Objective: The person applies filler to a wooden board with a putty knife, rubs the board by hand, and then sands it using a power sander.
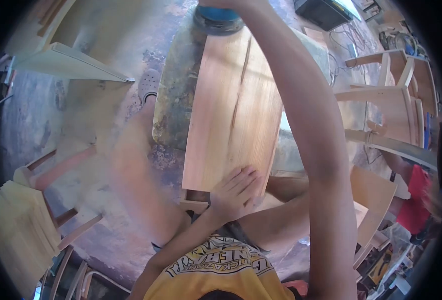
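A wooden board (221, 115) with a dark lengthwise crack-like streak lies in front of me, its near end close to my lap. My left hand (237, 192) rests flat on the near end, fingers stretched out over the wood. At the top edge of the view, my right hand (236, 3) grips a blue and black sander (219, 21). The sander's round base is at the board's far end and looks blurred. Most of my right hand is cut off by the frame. Beneath the board is a worn, stained surface (173, 95).
Wooden stools (396, 95) lie at the right, and another wooden piece (21, 225) with legs stands lower left. A pale panel (76, 62) juts in at upper left. A black box (323, 12) and cables (348, 42) are at upper right. A person in red (418, 192) is at far right.
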Tool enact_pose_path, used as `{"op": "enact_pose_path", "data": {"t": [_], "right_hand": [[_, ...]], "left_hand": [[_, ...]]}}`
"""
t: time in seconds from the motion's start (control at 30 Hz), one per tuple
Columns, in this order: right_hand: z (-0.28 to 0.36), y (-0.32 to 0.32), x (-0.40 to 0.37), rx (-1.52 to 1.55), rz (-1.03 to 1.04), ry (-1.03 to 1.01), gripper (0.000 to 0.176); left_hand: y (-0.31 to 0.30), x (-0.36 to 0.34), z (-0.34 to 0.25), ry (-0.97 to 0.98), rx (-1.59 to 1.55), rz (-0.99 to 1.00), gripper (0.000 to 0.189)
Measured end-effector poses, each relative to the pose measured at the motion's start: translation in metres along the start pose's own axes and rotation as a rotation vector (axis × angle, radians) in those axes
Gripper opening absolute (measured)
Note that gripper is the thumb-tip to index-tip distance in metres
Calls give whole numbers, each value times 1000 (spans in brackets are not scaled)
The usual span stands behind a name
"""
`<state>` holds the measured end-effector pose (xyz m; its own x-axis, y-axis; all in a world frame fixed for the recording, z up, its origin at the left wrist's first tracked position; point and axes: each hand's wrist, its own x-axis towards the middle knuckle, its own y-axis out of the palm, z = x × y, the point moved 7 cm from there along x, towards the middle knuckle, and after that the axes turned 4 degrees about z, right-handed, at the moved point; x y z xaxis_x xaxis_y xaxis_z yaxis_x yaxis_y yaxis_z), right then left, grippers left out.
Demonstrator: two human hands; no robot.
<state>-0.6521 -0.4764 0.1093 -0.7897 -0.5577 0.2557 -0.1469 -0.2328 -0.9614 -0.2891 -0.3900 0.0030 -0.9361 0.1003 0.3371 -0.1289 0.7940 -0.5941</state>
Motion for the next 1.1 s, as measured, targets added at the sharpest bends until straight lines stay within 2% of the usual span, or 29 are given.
{"op": "enact_pose_path", "data": {"t": [0.03,0.1,0.17,0.2,0.27,0.3,0.37,0.4,0.47,0.6,0.67,0.77,0.87,0.97,1.07,1.1], "right_hand": [[2,-4,0,-2,-22,-41,38],[4,-25,-16,0,0,-4,39],[-3,-22,-30,11,67,38,40],[-16,-22,-32,2,50,67,39],[-47,-24,-33,-23,8,122,36],[-65,-21,-31,-36,11,136,34],[-86,-27,-37,-62,18,158,33],[-95,-35,-44,-65,47,231,31],[-102,-42,-62,-97,99,293,30],[-99,-49,-80,-142,87,275,33],[-97,-47,-77,-140,74,263,34],[-98,-42,-53,-158,77,309,36],[-90,-37,-44,-149,120,329,36],[-60,-39,-54,-147,54,210,33],[-58,-30,-40,-92,125,247,32],[-65,-24,-33,-101,85,227,30]], "left_hand": [[-3,-4,-3,13,15,7,25],[-32,-17,11,-89,-187,-233,26],[-65,-28,15,-35,24,-320,30],[-73,-25,16,-36,25,-310,30],[-91,-18,33,-328,375,-298,36],[-92,-21,41,-323,373,-296,36],[-84,-38,77,-478,-18,-360,33],[-79,-41,83,-481,-33,-353,33],[-60,-57,103,-697,-432,-433,35],[-47,-61,118,-766,-620,-541,41],[-44,-59,119,-843,-687,-423,44],[-42,-59,118,-930,-792,-360,44],[-49,-52,115,-861,-712,-372,44],[-48,-49,114,-821,-764,-464,47],[-51,-48,112,-821,-764,-414,51],[-50,-49,113,-817,-766,-401,51]]}}
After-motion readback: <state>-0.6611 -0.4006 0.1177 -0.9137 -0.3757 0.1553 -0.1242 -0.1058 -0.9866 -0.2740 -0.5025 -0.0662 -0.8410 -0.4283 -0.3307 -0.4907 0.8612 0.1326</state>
